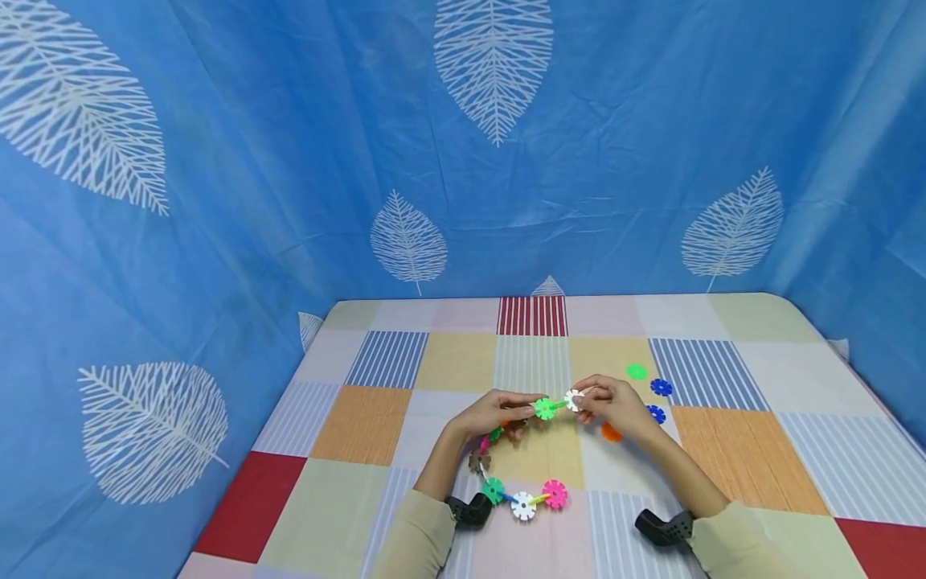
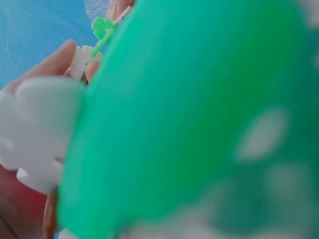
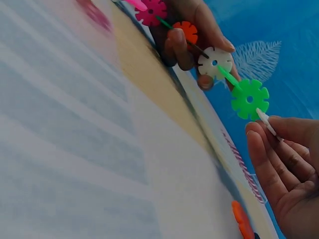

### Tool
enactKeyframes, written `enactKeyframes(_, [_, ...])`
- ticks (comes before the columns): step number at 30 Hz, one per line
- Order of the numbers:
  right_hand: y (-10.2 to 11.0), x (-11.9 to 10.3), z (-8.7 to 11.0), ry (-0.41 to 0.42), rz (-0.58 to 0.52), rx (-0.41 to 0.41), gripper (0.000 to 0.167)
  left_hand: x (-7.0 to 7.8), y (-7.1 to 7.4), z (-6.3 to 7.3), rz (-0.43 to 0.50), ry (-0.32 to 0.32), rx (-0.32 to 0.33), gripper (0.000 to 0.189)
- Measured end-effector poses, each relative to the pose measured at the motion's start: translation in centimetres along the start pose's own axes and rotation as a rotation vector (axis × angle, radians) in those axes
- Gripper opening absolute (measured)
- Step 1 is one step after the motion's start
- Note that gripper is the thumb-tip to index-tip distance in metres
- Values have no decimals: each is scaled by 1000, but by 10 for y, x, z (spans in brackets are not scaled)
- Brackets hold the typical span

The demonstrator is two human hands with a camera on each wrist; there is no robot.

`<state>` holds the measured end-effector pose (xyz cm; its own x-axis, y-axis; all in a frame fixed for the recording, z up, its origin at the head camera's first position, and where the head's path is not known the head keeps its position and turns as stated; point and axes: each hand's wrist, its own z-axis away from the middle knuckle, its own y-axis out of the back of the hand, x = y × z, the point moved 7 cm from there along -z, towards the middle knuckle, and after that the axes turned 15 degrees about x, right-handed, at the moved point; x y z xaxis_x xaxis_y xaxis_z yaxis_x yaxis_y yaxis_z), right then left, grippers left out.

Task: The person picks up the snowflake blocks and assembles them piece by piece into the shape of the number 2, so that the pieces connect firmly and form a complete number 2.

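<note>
A chain of slotted plastic flower discs curves below and between the two hands. My left hand [image 1: 486, 412] pinches it near one end, thumb and fingers on a white disc [image 3: 213, 68]. A bright green disc [image 3: 250, 99] stands out beyond that grip. My right hand [image 1: 616, 404] pinches a white disc [image 1: 574, 400] edge-on, its rim at the green disc's slot. Further along hang an orange disc [image 3: 186, 32] and a pink disc [image 3: 151, 11]. The chain's other end is a pink disc [image 1: 555, 494]. A teal disc [image 2: 174, 109] fills much of the left wrist view.
Loose discs lie by the right hand: a green disc [image 1: 637, 371], a blue disc [image 1: 661, 388], another blue disc [image 1: 657, 414] and an orange disc [image 1: 611, 433]. A patchwork cloth [image 1: 362, 507] covers the table. Blue leaf-patterned curtain [image 1: 304, 161] hangs behind and at the sides.
</note>
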<state>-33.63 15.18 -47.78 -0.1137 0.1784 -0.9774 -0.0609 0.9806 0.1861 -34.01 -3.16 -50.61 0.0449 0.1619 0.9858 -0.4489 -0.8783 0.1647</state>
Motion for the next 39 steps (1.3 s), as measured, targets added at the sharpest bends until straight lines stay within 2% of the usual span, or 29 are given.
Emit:
enactKeyframes(7, [-4, 11, -1, 47, -99, 26, 28, -5, -1, -2, 16, -11, 5, 35])
enactKeyframes(12, [-6, 5, 0, 75, -60, 18, 26, -6, -1, -3, 13, -2, 0, 35])
enactKeyframes(15, [3, -2, -2, 135, 121, -11, 33, -6, -2, -4, 6, 11, 4, 36])
enactKeyframes(20, [31, -7, 2, 295, 537, -113, 39, -5, -3, -4, 7, 16, -1, 36])
enactKeyframes(22, [39, -4, 6, 340, 616, -174, 35, -5, -3, -3, 17, 23, -4, 36])
enactKeyframes(24, [41, 0, 9, 373, 642, -220, 30, -6, -2, -3, 37, 32, -7, 35])
enactKeyframes(26, [40, 3, 10, 403, 640, -247, 26, -7, -1, -2, 48, 37, -6, 35])
enactKeyframes(29, [37, 7, 8, 364, 579, -224, 22, -8, -1, -2, 58, 36, -9, 36])
enactKeyframes(33, [36, 7, 3, 301, 405, -88, 17, -9, -2, -1, 62, 41, -14, 36])
enactKeyframes(36, [37, 2, 0, 326, 301, 18, 14, -9, -2, -1, 66, 51, -11, 35])
enactKeyframes(39, [36, -2, 0, 343, 246, 49, 13, -8, -2, -1, 62, 55, -12, 35])
